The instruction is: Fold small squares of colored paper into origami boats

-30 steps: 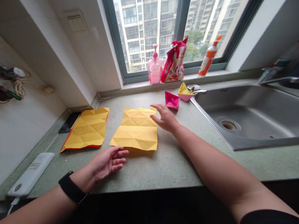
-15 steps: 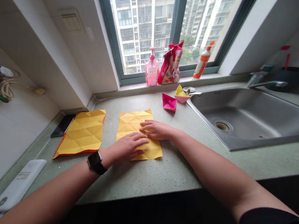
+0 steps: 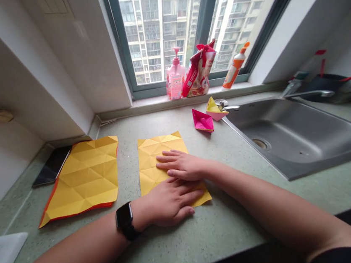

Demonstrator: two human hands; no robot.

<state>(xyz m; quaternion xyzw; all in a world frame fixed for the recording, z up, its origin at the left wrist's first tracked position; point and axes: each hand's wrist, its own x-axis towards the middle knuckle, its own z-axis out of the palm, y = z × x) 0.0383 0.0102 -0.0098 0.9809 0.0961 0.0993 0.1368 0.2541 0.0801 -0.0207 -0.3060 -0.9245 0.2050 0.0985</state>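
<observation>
A creased yellow sheet of paper [image 3: 148, 160] lies unfolded on the counter in front of me, its fold lines forming triangles. My left hand [image 3: 169, 202], with a black watch on its wrist, rests flat over the sheet's lower part, fingers extended toward the right. Just above it, my right hand [image 3: 181, 164] lies flat on the sheet with fingers spread, pointing left. The two hands meet or overlap slightly at the fingers. Farther left lies more creased yellow paper [image 3: 85, 175] with red showing along its edges.
A black phone [image 3: 51, 166] is partly under the left paper. Two folded paper boats, one magenta [image 3: 202, 122] and one yellow and pink [image 3: 217, 112], stand beside the steel sink [image 3: 302, 134]. A white device [image 3: 6, 256] lies at the near left. Bottles and a red bag [image 3: 200, 71] line the windowsill.
My left hand has moved right and nearer me, settling flat across the lower sheet. My right hand remains on the paper, fingers more spread. The camera view has shifted.
</observation>
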